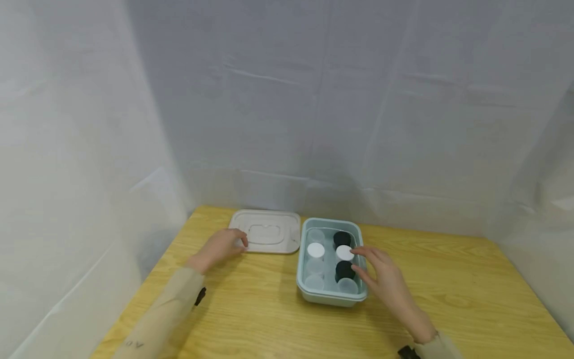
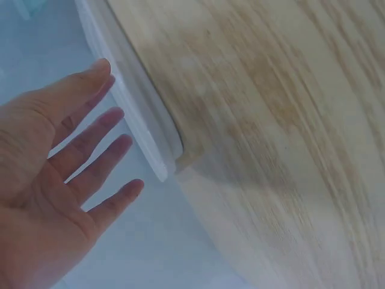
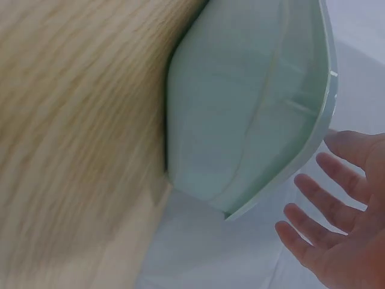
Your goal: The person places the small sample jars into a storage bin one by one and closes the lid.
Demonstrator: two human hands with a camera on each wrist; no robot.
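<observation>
- The box [image 1: 332, 294], pale green, stands just left of my right hand [image 1: 385, 281], whose loose fingers hover at its rim, holding nothing.
- I should reach in straight from above, I think.
- Inside stand small jars: two black caps, two white caps [image 1: 316, 250], others clear.
- My left hand [image 1: 221, 247], open, rests by the lid [image 1: 269, 232].

Lid [image 1: 268, 232] left of jar-filled box [image 1: 332, 296]

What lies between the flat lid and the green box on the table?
Nothing: in the head view the lid lies just left of the box, with only a narrow strip of bare wooden table between them.
</observation>
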